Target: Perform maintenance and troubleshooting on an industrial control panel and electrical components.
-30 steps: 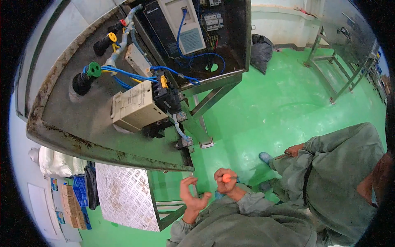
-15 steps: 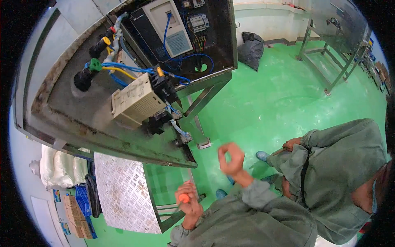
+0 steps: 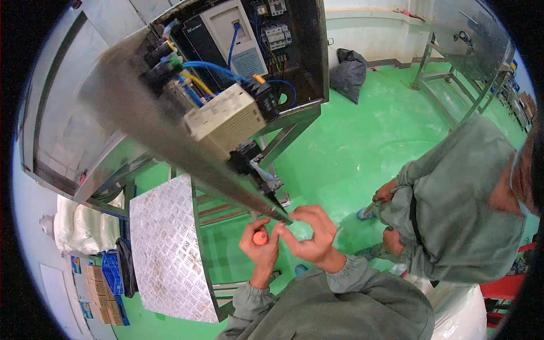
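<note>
My left hand is closed round a tool with a rounded orange handle, probably a screwdriver; its shaft is not visible. Beside it, my right hand pinches the near lower corner of a worn metal cabinet door, thumb and forefinger at its edge. Seen nearly edge-on and blurred, the door carries a beige box-shaped electrical device, black switch bodies and blue and yellow wires. Behind it stands the open control cabinet, with a grey-and-white drive unit inside.
A person in grey-green workwear stands close on my right, a thin object in one hand. A chequered metal plate lies below the door. Farther off are a black bag, a steel frame, cartons and white sacks.
The door has swung from facing me to nearly edge-on. My right hand, earlier raised apart from it, has come to its corner. My left hand has risen slightly, still holding the orange-handled tool.
</note>
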`<action>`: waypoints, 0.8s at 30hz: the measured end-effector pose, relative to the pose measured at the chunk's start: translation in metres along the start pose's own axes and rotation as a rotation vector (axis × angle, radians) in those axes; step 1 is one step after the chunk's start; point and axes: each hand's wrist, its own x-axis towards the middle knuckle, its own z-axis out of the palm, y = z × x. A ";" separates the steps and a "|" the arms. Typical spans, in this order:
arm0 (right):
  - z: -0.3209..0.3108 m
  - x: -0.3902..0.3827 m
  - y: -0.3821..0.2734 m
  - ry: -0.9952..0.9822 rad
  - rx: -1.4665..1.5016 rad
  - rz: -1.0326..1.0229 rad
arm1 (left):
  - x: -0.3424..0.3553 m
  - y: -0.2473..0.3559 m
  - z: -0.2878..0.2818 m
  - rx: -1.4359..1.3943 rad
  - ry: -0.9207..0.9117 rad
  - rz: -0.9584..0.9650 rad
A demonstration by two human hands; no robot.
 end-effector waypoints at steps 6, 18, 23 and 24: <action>-0.023 0.037 0.031 0.093 -0.144 -0.052 | 0.015 0.019 0.041 -0.182 -0.133 -0.150; -0.045 0.158 0.165 0.255 -0.278 -0.034 | -0.025 -0.060 -0.026 0.012 -0.070 -0.248; -0.045 0.218 0.239 0.084 -0.113 0.259 | -0.042 -0.088 -0.045 0.127 0.009 -0.312; -0.044 0.230 0.248 0.067 -0.096 0.258 | -0.044 -0.090 -0.047 0.143 0.016 -0.316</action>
